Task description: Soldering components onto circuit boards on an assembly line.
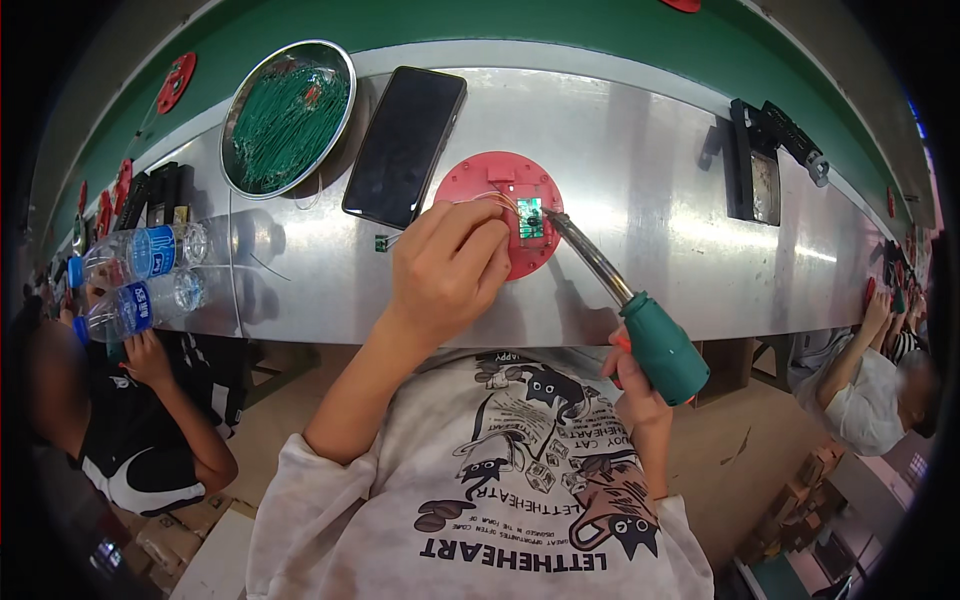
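A green-handled soldering iron (pixel 665 348) is in my right hand (pixel 640 390), its fingers wrapped round the handle. The metal shaft slants up and left, and the tip reaches the right edge of a small green circuit board (pixel 530 217). That board sits in a round red disc (pixel 470 178) on the metal bench. At the disc's left side my left hand (pixel 445 262) is closed in a pinch on thin wires (pixel 490 197) that lead toward the board. Its fingertips are partly hidden by the back of the hand.
A steel bowl (pixel 232 165) of green wires and a black phone (pixel 405 145) lie on the metal bench (pixel 640 130). Two plastic bottles (pixel 150 250) lie at the left. A black stand (pixel 752 165) stands at the right. People sit at both sides.
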Demonstrator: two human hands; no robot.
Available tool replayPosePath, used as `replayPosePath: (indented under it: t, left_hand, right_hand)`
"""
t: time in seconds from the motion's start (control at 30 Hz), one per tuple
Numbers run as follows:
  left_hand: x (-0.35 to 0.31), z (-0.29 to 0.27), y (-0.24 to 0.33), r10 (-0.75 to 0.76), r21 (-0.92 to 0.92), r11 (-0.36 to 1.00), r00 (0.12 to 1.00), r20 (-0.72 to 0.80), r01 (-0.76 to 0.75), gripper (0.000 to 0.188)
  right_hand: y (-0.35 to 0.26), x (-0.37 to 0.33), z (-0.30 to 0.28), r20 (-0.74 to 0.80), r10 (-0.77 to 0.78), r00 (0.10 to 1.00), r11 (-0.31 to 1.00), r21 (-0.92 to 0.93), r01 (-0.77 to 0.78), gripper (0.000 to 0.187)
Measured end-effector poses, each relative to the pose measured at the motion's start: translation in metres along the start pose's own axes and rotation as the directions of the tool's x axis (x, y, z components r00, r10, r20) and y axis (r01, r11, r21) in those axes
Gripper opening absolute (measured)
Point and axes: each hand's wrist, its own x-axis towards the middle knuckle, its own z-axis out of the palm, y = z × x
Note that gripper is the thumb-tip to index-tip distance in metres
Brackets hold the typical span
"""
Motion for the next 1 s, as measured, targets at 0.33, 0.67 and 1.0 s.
replayPosePath:
  t: [0.33, 0.67, 1.0]
  left_hand:
    - [0.002, -0.001, 0.002, 0.0, 0.05, 0.999, 0.998, 0.069, -0.003, 0.016]
    - [-0.002, 0.003, -0.002, 0.022, 0.091, 0.995, 0.997, 0.076, -0.028, 0.017]
    - [-0.001, 0.0, 0.0, -0.045, 0.104, 0.994, 0.984, 0.174, 0.027, 0.022]
  right_hand:
    - [-0.002, 0.004, -0.005, 0.042, -0.085, 0.995, 0.993, 0.088, 0.081, 0.028]
    - [0.0, 0.008, -0.002, -0.01, -0.072, 0.997, 0.982, 0.175, 0.072, 0.022]
    - [0.0, 0.006, -0.002, -0.025, -0.071, 0.997, 0.977, 0.202, 0.074, 0.023]
